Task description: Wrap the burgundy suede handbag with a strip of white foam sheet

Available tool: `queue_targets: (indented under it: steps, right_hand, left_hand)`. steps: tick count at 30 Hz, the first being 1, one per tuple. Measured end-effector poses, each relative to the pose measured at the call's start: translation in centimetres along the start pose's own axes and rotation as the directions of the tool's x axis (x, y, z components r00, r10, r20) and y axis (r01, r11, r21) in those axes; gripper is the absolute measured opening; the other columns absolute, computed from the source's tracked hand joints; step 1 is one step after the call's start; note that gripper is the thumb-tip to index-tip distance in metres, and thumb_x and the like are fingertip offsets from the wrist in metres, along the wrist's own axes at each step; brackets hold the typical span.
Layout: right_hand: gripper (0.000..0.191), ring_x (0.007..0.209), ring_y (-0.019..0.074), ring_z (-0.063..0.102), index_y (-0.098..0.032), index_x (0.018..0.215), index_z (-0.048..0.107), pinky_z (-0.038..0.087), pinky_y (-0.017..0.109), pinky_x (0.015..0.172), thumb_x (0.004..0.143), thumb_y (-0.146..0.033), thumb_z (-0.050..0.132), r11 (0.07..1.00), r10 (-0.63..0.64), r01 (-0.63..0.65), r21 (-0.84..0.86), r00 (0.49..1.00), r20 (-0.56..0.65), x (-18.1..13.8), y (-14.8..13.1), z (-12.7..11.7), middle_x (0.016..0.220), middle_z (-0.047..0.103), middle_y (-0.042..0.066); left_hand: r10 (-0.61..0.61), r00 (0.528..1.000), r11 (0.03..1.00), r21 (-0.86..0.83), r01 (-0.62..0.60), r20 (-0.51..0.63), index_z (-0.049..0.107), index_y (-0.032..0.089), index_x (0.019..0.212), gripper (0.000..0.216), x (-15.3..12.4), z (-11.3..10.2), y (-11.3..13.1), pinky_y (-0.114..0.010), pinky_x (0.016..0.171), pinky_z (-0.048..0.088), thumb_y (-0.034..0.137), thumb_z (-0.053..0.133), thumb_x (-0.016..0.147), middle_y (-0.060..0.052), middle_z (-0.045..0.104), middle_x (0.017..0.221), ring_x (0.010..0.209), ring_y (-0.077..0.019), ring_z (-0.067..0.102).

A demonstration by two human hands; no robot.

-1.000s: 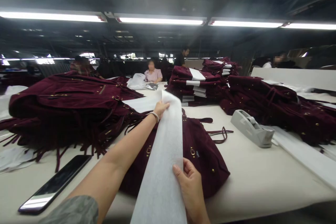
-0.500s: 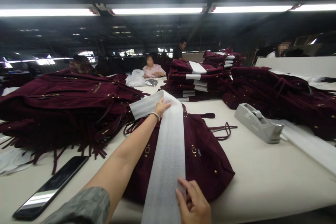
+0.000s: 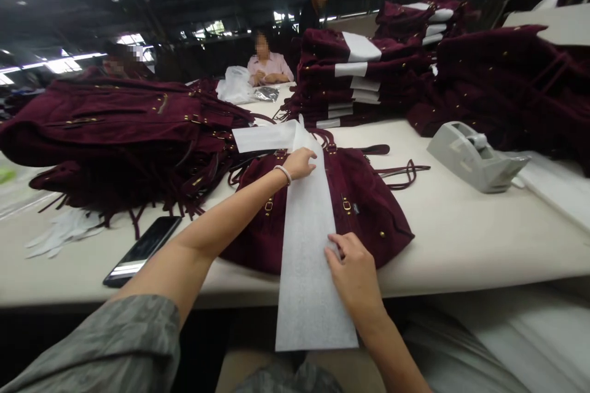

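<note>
Head view: long white foam strip (image 3: 308, 239)

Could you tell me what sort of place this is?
Probably a bag factory's packing floor: stacks of identical maroon bags, a tape dispenser, and a white foam strip laid over one bag.

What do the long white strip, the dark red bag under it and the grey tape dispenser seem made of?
The long white strip looks like thin foam or non-woven wrap: matte, faintly textured, drooping limply over the table edge. The dark red bag looks like suede or similar: napped, no shine, with gold-coloured metal fittings. The grey tape dispenser looks like moulded plastic, smooth and dull.
</note>
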State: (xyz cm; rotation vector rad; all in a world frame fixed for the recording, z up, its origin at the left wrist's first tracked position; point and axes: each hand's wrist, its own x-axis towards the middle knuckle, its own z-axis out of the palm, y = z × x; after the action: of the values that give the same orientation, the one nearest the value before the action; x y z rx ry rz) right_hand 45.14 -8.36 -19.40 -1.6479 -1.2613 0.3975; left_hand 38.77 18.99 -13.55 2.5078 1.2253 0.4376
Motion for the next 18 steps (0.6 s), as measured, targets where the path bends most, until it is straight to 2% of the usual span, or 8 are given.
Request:
queue_targets:
  steps: [3,5,7,10,14,18]
  right_hand:
    - [0.026,0.069,0.0175,0.058,-0.014,0.101,0.070,0.048,0.031,0.073,0.083,-0.024,0.053,0.999,0.030,-0.031,0.017,0.998,0.054,-0.3,-0.1,-0.2,0.084,0.062,0.005]
    - [0.027,0.064,0.0162,0.056,-0.015,0.100,0.070,0.047,0.030,0.068,0.083,-0.030,0.054,0.997,0.053,-0.055,0.058,0.998,0.046,-1.3,-0.2,-0.2,0.080,0.061,0.004]
    - [0.030,0.061,0.0155,0.054,-0.016,0.100,0.070,0.047,0.029,0.064,0.084,-0.035,0.055,0.991,0.081,-0.084,0.107,0.996,0.032,-2.6,-0.2,-0.1,0.077,0.060,0.004]
    - [0.036,0.058,0.0144,0.053,-0.015,0.109,0.068,0.047,0.027,0.060,0.083,-0.038,0.058,0.967,0.152,-0.161,0.195,0.987,0.060,-4.7,0.0,0.1,0.075,0.059,0.003]
    - [0.049,0.052,0.0120,0.051,-0.016,0.125,0.061,0.046,0.025,0.055,0.080,-0.036,0.063,0.932,0.238,-0.262,0.252,0.964,0.121,-6.2,0.7,0.1,0.073,0.057,-0.001]
    - [0.059,0.050,0.0129,0.052,-0.018,0.134,0.054,0.046,0.025,0.056,0.078,-0.035,0.064,0.947,0.246,-0.265,0.180,0.961,0.123,-6.2,1.4,-0.3,0.065,0.055,-0.004]
  left_hand:
    - [0.213,0.972,0.977,-0.048,-0.209,0.104,0.068,0.019,0.110,0.026,-5.2,-1.1,1.8,-0.032,0.107,0.038,0.027,0.061,0.085,-0.006,0.065,0.122,0.117,-0.0203,0.058]
    - [0.338,0.932,0.940,-0.091,-0.328,0.132,0.065,0.017,0.115,0.030,-9.5,-1.4,2.5,-0.034,0.106,0.039,0.031,0.059,0.089,-0.009,0.064,0.125,0.118,-0.0218,0.057]
    - [0.366,0.916,0.929,-0.117,-0.350,0.164,0.061,0.014,0.121,0.038,-13.5,-1.4,2.6,-0.036,0.106,0.039,0.035,0.060,0.089,-0.013,0.061,0.128,0.121,-0.0243,0.056]
    - [0.332,0.921,0.942,-0.111,-0.315,0.203,0.054,0.014,0.130,0.051,-18.0,-0.9,1.9,-0.039,0.108,0.038,0.039,0.065,0.086,-0.016,0.054,0.136,0.128,-0.0267,0.050]
    - [0.345,0.918,0.936,-0.003,-0.351,0.196,0.047,0.017,0.137,0.064,-21.0,-0.3,1.3,-0.044,0.113,0.031,0.048,0.065,0.084,-0.016,0.042,0.147,0.138,-0.0279,0.036]
    - [0.412,0.882,0.891,0.103,-0.443,0.229,0.045,0.017,0.137,0.073,-22.1,0.3,1.8,-0.048,0.113,0.028,0.059,0.064,0.080,-0.019,0.043,0.145,0.136,-0.0315,0.038]
